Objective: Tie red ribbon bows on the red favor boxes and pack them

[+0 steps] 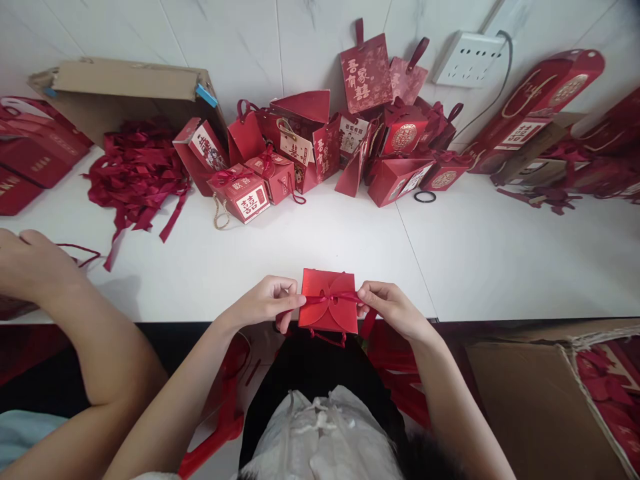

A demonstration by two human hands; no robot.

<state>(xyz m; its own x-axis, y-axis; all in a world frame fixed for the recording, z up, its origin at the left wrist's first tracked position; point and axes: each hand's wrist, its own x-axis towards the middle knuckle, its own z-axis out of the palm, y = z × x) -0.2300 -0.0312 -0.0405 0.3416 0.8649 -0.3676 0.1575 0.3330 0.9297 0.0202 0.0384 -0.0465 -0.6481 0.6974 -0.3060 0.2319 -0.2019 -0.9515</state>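
A small red gift box with overlapping curved flaps sits at the table's front edge, close to my body. Across its top runs a dark red ribbon, crossed or knotted at the middle. My left hand pinches the ribbon at the box's left side. On the right side, my right hand pinches the other length, and a tail hangs below the fingers. A twisted red cord shows under the box's near edge.
A heap of dark red ribbons spills from a cardboard box at the back left. Several finished gift boxes stand along the wall. Another person's hand is at the left. An open carton stands at the lower right.
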